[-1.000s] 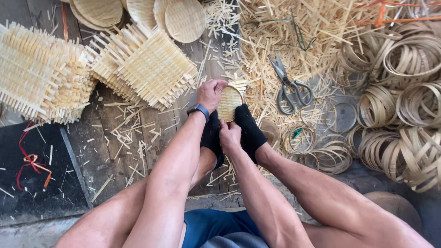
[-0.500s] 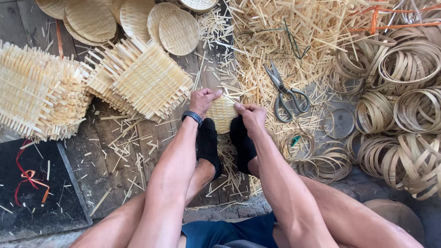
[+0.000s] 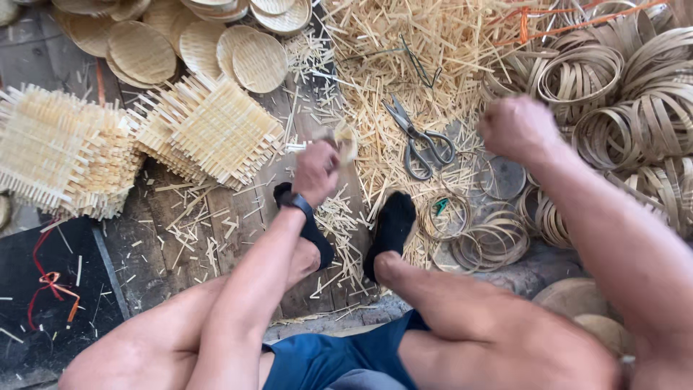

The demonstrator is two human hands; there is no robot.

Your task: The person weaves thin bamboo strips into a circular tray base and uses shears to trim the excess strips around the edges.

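Gripping a small woven disc (image 3: pixel 345 141), left fingers (image 3: pixel 317 170) close; right hand (image 3: pixel 516 128) fisted, empty.

One head cam, looking straight down at our own lap and the floor.

We only get the single view here, so nothing overlaps with another camera. It sits up at head height and tilts steeply down, so our thighs fill the bottom edge, pretty close to the lens, and our feet in black socks (image 3: pixel 393 224) land mid-frame. The left hand (image 3: pixel 315 172) and right hand (image 3: pixel 518 128) reach away from us toward the top. Further up we see the plank floor (image 3: pixel 180 231) and the scissors (image 3: pixel 419 141), a bit blurry from motion.
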